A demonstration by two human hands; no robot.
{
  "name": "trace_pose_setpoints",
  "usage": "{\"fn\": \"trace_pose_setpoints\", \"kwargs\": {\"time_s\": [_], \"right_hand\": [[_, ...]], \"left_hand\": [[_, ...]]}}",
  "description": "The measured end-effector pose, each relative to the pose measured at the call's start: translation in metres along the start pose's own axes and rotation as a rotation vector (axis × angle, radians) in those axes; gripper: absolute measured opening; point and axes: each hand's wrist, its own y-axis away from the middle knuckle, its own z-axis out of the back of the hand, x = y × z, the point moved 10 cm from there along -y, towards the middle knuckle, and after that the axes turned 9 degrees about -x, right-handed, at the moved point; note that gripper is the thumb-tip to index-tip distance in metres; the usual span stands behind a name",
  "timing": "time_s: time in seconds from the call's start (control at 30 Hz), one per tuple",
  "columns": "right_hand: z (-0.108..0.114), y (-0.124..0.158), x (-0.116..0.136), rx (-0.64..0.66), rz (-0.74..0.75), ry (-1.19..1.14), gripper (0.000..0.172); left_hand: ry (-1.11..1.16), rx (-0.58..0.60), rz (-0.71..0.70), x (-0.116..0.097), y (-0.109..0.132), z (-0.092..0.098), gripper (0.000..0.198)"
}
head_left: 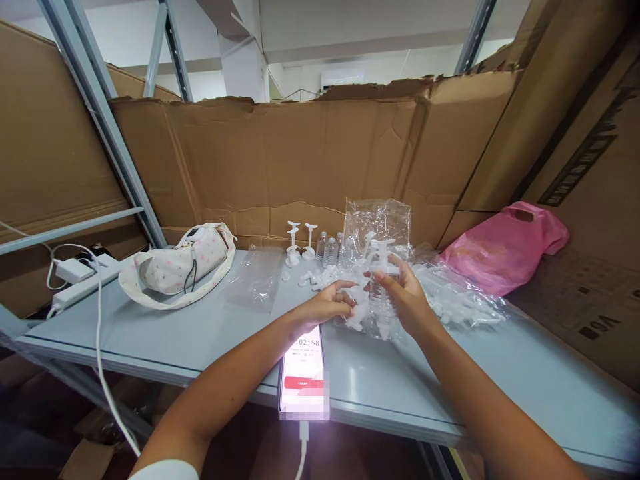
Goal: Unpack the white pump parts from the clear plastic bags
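left arm: bare, extended forward, angled inward
left hand [327, 305]: palm down, fingers curled, pinching
right arm: bare, extended, angled inward
right hand [404, 293]: fingers wrapped closed, just right of left hand

We see a smooth, faintly glossy grey worktop [150, 333], matt brown corrugated cardboard [280, 160] with torn edges, crinkly clear plastic bags [377, 220], a clear plastic bottle [383, 293] with white plastic pump, a soft printed cloth pouch [170, 267], and a thin pink plastic bag [505, 247].

Clear pump bottle [383, 283] upright above the grey shelf [200, 327].
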Motion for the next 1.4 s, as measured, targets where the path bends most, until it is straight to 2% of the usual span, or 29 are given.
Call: {"fn": "trace_pose_setpoints", "kwargs": {"time_s": [0.43, 0.77, 1.17, 1.4], "right_hand": [[-0.003, 0.003, -0.003, 0.024, -0.020, -0.007, 0.055], [-0.008, 0.005, -0.006, 0.053, -0.055, 0.000, 0.057], [-0.008, 0.004, -0.009, 0.060, -0.065, -0.027, 0.059], [-0.008, 0.005, -0.014, 0.057, -0.100, -0.025, 0.062]], "left_hand": [[0.017, 0.019, -0.009, 0.001, -0.001, -0.003, 0.054], [0.090, -0.103, -0.060, -0.007, -0.004, 0.011, 0.040], [0.072, -0.073, -0.071, -0.007, -0.004, 0.009, 0.036], [0.075, -0.074, -0.042, -0.003, -0.006, 0.009, 0.018]]}}
